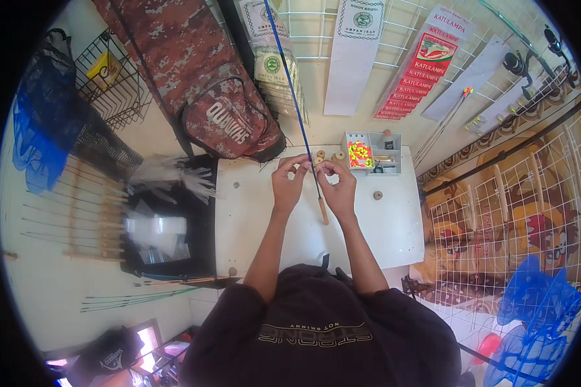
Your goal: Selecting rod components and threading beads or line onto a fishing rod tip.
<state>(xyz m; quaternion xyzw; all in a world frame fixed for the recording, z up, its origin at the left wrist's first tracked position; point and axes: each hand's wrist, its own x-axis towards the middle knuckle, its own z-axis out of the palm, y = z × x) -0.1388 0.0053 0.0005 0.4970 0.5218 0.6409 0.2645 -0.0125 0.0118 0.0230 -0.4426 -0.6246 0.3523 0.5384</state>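
Note:
A thin blue fishing rod [294,97] slants from the top of the view down between my hands, ending in a cork handle [323,209] over the white table [265,193]. My left hand [288,186] is closed, thumb and fingertips pinched just left of the rod. My right hand [337,188] pinches in the same way, its fingertips right beside the rod. Whatever sits between the fingertips is too fine to make out. Small round tan spools [339,156] lie just beyond my right fingers. Another spool [377,195] rests farther right.
A white compartment box [399,145] with bright pink and yellow pieces [360,155] stands at the table's far right. A camouflage rod bag [223,116] leans at the back left. Packets [426,64] hang on the wall grid. Blue nets [539,293] hang at the right.

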